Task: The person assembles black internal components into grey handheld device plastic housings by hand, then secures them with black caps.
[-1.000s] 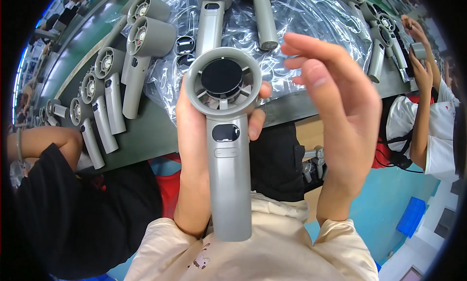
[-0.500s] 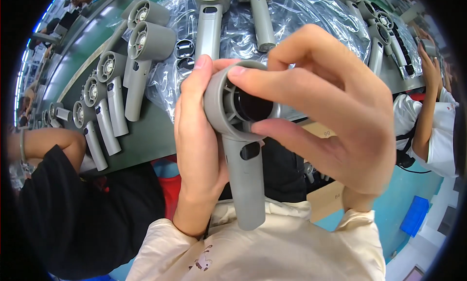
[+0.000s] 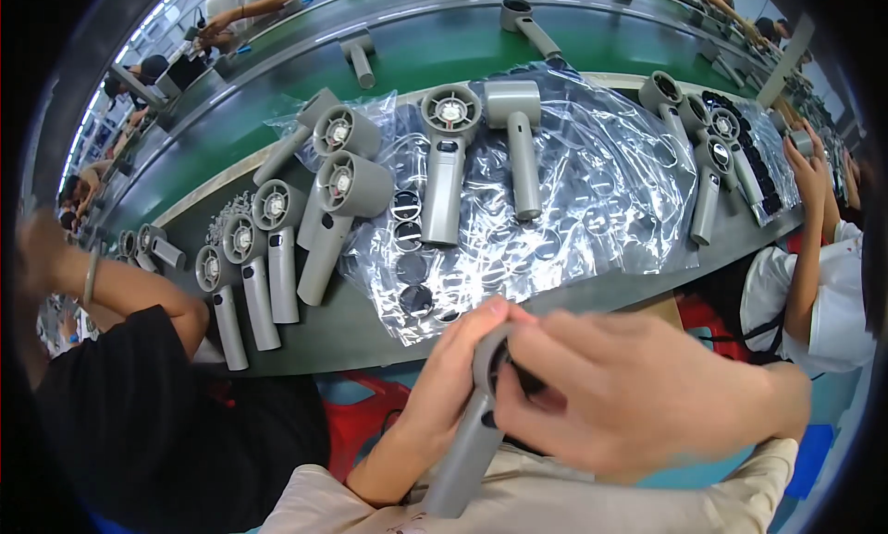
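Observation:
A grey handheld fan (image 3: 464, 465) is tilted close to my body, its handle pointing down toward my shirt. My left hand (image 3: 427, 421) is closed around the back and side of the fan's round head. Against the head's open face, my right hand (image 3: 629, 386) has its thumb and fingers bent round a black round cover (image 3: 530, 379). Most of that cover is hidden by the fingers, and the right hand is slightly smeared. How deep the cover sits in the fan head cannot be made out.
Clear plastic sheeting (image 3: 573, 229) covers the bench's middle, with two grey fans and several black round covers (image 3: 416, 300) on it. More fans (image 3: 326, 257) stand to the left. A green conveyor (image 3: 435, 58) runs behind. Co-workers sit on both sides, a black sleeve (image 3: 139, 377) at left.
The view has tipped up, showing more bench and conveyor. Fan and hands now sit lower in the picture, and the fan has turned so its face is mostly covered by my right hand.

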The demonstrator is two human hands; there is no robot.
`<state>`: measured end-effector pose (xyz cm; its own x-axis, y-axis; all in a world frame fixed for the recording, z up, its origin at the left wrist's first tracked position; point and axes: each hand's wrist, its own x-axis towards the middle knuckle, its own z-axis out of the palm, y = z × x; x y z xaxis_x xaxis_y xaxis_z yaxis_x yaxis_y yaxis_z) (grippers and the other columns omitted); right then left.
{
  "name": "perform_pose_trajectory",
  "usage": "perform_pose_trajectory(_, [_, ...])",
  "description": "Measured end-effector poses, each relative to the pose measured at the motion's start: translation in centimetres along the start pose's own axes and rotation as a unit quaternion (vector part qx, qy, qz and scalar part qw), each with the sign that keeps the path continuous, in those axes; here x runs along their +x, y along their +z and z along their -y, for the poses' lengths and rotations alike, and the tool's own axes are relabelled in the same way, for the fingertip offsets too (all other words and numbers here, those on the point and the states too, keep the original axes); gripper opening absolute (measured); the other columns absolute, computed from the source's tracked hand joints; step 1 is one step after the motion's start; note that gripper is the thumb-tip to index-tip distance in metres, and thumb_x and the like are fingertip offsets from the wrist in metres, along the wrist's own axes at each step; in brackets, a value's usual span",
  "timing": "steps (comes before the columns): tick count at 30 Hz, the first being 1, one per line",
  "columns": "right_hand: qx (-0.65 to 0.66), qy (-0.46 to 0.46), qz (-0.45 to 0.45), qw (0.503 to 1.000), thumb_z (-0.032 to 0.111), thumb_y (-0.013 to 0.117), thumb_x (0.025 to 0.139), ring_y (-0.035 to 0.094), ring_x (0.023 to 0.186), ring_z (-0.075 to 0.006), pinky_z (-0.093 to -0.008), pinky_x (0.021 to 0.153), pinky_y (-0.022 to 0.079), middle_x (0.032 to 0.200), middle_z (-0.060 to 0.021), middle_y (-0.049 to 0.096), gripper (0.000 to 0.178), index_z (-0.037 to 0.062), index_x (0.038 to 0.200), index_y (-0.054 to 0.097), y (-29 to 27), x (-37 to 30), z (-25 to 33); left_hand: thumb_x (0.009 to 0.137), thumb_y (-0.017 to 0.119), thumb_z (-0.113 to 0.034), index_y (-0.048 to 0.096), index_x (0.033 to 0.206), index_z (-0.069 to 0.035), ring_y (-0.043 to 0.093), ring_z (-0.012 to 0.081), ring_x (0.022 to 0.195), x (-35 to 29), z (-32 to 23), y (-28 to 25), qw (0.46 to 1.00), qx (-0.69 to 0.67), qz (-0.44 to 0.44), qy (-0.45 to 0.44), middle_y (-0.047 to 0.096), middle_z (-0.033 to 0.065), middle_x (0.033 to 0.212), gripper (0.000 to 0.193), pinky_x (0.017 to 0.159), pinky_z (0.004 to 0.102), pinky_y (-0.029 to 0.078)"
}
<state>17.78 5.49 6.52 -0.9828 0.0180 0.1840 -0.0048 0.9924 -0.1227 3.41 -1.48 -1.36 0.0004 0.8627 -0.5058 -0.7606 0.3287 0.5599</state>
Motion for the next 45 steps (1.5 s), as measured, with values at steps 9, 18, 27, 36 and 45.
perform_pose_trajectory(9, [0.314,0.108,-0.177,0.927,-0.005,0.076,0.060,0.060,0.076,-0.0242,-0.0291,0.067,0.050,0.098,-0.0213,0.059,0.043,-0.0061,0.101,0.063,-0.7,-0.1,-1.2,0.094,0.039,-0.041,0.055,0.097,-0.006,0.061,0.0128,0.058,-0.5,-0.5,-1.6,1.000,-0.018,0.012,0.010,0.062,0.0070,0.082,0.039,0.041,0.0240,0.049])
perform_pose_trajectory(18, [0.516,0.176,-0.393,0.741,-0.007,0.070,0.068,0.061,0.097,-0.0298,-0.0349,0.082,0.053,0.110,-0.0325,0.053,0.048,-0.0059,0.112,0.051,6.0,-1.8,-0.6,0.095,0.036,-0.041,0.054,0.100,-0.002,0.062,0.0150,0.059,0.7,-1.1,-0.7,0.984,-0.006,0.044,0.173,0.063,0.0101,0.083,0.043,0.043,0.0250,0.050])
perform_pose_trajectory(27, [0.459,0.151,-0.386,0.786,-0.005,0.072,0.065,0.057,0.105,-0.0342,-0.0378,0.091,0.047,0.109,-0.0295,0.055,0.053,-0.0085,0.113,0.050,7.0,-1.9,-0.7,0.095,0.038,-0.036,0.057,0.099,0.002,0.061,0.0133,0.072,0.9,-0.7,0.7,0.951,0.026,-0.049,0.303,0.064,0.0099,0.082,0.042,0.065,0.0235,0.049])
perform_pose_trajectory(36, [0.421,0.133,-0.417,0.794,-0.009,0.075,0.060,0.057,0.105,-0.0327,-0.0370,0.090,0.048,0.108,-0.0299,0.055,0.053,-0.0073,0.108,0.053,7.8,-1.8,-1.2,0.094,0.038,-0.037,0.058,0.097,0.001,0.057,0.0135,0.076,1.4,-0.6,0.2,0.943,0.058,-0.023,0.327,0.062,0.0086,0.085,0.043,0.071,0.0243,0.046])
perform_pose_trajectory(45, [0.311,0.111,-0.403,0.854,-0.005,0.078,0.060,0.061,0.098,-0.0325,-0.0379,0.087,0.049,0.107,-0.0293,0.058,0.048,-0.0079,0.103,0.056,7.5,-1.3,-1.6,0.096,0.034,-0.039,0.057,0.099,0.000,0.057,0.0150,0.085,1.6,-0.5,-0.1,0.927,0.128,-0.050,0.350,0.061,0.0090,0.091,0.045,0.080,0.0252,0.047])
